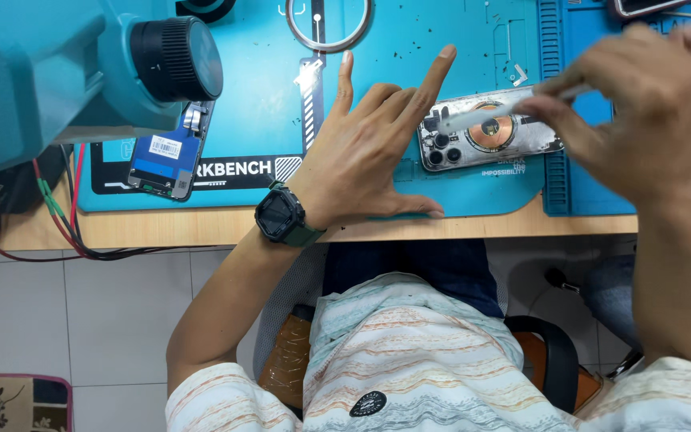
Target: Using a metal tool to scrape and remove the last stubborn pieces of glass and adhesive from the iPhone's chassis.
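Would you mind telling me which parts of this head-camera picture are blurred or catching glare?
In the head view, the right hand and the thin white tool it holds are smeared by motion; the spread left hand is sharp; the opened silver phone back with copper coil shines with glare, as does the white strip on the teal work mat.

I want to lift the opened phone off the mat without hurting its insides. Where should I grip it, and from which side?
Probably by the two long edges of the phone, pinched from above. It lies flat with its back open, the copper coil and camera lenses exposed, so keep fingers off the face. The right hand holds a tool over it, so wait until that clears.
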